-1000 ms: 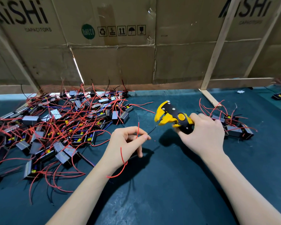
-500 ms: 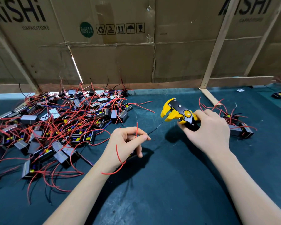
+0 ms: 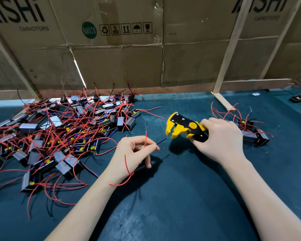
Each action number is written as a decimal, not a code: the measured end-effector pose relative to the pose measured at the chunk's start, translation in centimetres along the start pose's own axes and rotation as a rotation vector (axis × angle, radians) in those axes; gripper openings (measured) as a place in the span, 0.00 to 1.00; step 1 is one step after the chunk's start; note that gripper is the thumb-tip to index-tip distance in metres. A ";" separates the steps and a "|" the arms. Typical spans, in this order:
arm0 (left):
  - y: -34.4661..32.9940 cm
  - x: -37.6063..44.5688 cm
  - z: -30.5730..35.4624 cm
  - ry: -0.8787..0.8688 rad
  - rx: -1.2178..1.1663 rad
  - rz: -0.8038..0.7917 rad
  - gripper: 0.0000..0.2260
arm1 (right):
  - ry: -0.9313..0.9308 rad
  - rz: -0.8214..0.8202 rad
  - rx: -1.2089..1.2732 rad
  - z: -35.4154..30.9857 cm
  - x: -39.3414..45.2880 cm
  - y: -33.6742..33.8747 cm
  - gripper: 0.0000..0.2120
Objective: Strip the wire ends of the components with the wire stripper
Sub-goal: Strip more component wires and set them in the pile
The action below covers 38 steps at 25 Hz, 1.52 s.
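Wire stripper (image 3: 185, 128), yellow and black, is being gripped by the right hand (image 3: 221, 138), whose fingers are being curled round its handles; its yellow jaws are being held apart and pointed toward the left hand. A thin black wire (image 3: 161, 141) is being pinched between the thumb and forefinger of the left hand (image 3: 134, 153), and its free end is being held right at the stripper's jaws; whether it is being touched by them cannot be told. A red wire (image 3: 145, 139) is also being held in the same pinch, its tip being pointed upward above the left fingers (image 3: 153, 146), while its lower length is being looped over the back of that hand and down past the wrist. A dark component is being partly hidden beneath the left palm, and little of it can be made out.

A large pile of components (image 3: 63, 134) with tangled red leads is being kept on the dark green desk (image 3: 181, 197), just beyond and to the far side of the left fingers. A smaller group of components (image 3: 252, 134) is being kept just behind the right fingers. Cardboard sheets (image 3: 120, 49), braced with wooden strips, are being stood upright along the desk's far edge, well beyond both hands.
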<state>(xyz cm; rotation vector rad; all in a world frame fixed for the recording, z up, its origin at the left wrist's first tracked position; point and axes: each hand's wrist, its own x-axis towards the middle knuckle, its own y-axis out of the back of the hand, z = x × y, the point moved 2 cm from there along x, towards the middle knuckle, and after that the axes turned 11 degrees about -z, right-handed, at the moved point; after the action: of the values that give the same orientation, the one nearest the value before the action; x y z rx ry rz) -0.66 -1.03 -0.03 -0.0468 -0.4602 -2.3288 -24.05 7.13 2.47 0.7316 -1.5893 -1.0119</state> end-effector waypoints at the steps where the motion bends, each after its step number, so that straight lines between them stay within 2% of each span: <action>1: 0.0 0.0 0.0 -0.001 0.000 0.000 0.07 | -0.007 -0.003 0.003 -0.1 0.0 0.1 0.19; 6: 0.1 0.0 0.0 -0.003 -0.008 0.006 0.07 | -0.065 -0.074 -0.046 -0.4 0.0 0.0 0.25; 8: 0.1 -0.1 0.0 0.000 -0.001 -0.008 0.08 | -0.069 -0.050 -0.049 -0.3 0.0 -0.1 0.26; 12: 0.1 -0.2 0.0 0.006 0.010 -0.062 0.08 | -0.238 0.015 0.027 1.2 0.3 -0.1 0.23; 15: -0.3 -0.2 0.3 0.007 -0.016 -0.111 0.13 | -0.259 0.090 0.051 2.5 0.3 0.1 0.20; 19: -1.0 -0.2 0.5 0.013 -0.062 -0.190 0.17 | -0.151 0.155 0.134 0.6 0.0 0.4 0.19; 22: -1.1 -0.3 0.4 0.036 -0.006 -0.205 0.19 | -0.014 0.085 0.124 -1.6 -0.2 0.2 0.20; 27: -1.0 -0.5 0.5 0.070 0.052 -0.241 0.19 | 0.088 -0.028 0.122 -2.7 -0.6 -0.2 0.18; 38: -0.9 -0.7 0.6 0.129 0.169 -0.302 0.18 | 0.120 0.018 0.046 -2.9 -0.6 0.5 0.17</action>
<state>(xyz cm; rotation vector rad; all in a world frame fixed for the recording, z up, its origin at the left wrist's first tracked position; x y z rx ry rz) -0.84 0.23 0.18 0.2705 -0.6335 -2.5569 -21.06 7.11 2.85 0.7936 -1.5168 -0.9046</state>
